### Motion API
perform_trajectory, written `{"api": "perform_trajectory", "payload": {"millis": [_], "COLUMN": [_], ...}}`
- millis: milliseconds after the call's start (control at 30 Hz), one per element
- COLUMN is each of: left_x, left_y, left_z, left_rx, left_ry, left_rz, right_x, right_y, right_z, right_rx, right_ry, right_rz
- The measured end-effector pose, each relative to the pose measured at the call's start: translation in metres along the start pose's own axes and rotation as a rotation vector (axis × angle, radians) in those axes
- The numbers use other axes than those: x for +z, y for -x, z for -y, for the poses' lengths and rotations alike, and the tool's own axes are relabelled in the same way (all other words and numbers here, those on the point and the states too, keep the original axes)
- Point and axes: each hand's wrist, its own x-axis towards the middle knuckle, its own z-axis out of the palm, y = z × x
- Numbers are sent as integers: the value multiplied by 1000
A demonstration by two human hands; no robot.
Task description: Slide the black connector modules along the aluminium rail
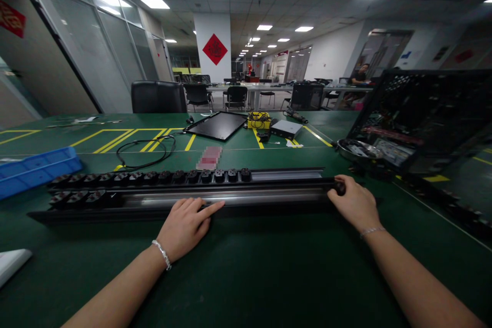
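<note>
A long black metal channel (pixel 292 200) lies across the table in front of me, its inner floor shiny. Three black socket modules (pixel 96 196) sit at its left end. Behind it, a second channel (pixel 284 173) carries a row of several more socket modules (pixel 179 177). My left hand (pixel 188 225) rests on the front channel's near rim, index finger stretched along it and thumb lower down. At the channel's right end, my right hand (pixel 355 202) pinches a small black socket module (pixel 340 187), partly hidden by the fingers.
A blue bin (pixel 38 169) stands at left, a black cable (pixel 146 151) beyond it. Farther back lie a black panel (pixel 217 125), a yellow box (pixel 259 120) and a grey box (pixel 286 128). An open computer case (pixel 403 113) and a metal bowl (pixel 359 149) are at right.
</note>
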Motion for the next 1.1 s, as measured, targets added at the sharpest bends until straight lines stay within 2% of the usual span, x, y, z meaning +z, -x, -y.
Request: {"api": "perform_trajectory", "payload": {"millis": [267,633,1100], "left_x": [1,2,2], "left_y": [0,0,0], "left_z": [0,1,1], "left_rx": [-9,3,-1], "left_ry": [-10,-5,-4], "left_rz": [24,-5,2], "right_x": [0,2,1], "right_y": [-1,-2,-3], "right_z": [0,-3,-6], "right_rx": [25,12,43], "right_ry": [-8,-23,-55], "right_rz": [2,-16,21]}}
